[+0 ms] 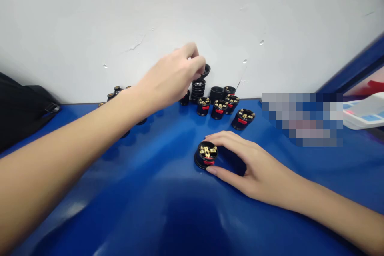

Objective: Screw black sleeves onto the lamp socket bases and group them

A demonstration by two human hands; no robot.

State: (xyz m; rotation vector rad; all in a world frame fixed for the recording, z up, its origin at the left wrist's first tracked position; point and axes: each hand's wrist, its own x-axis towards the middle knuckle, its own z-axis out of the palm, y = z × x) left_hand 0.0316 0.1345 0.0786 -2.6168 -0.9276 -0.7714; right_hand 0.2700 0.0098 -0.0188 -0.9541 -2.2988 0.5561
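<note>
My right hand (250,164) rests on the blue table with thumb and fingers closed around a round black plug insert (206,154). Brass contacts show on the insert's top and a red tab on its side. Farther back, my left hand (178,72) pinches a black ring (205,71) by its left edge. That ring is tilted, just above a ribbed black stack of rings (198,90). Whether it touches the stack I cannot tell.
Several like inserts with red tabs, one an insert at the right (243,119), stand near the wall beside a plain black cup (216,95). Small black parts (117,91) are partly behind my left forearm. A black bag (24,112) lies far left, a white tray (364,112) far right.
</note>
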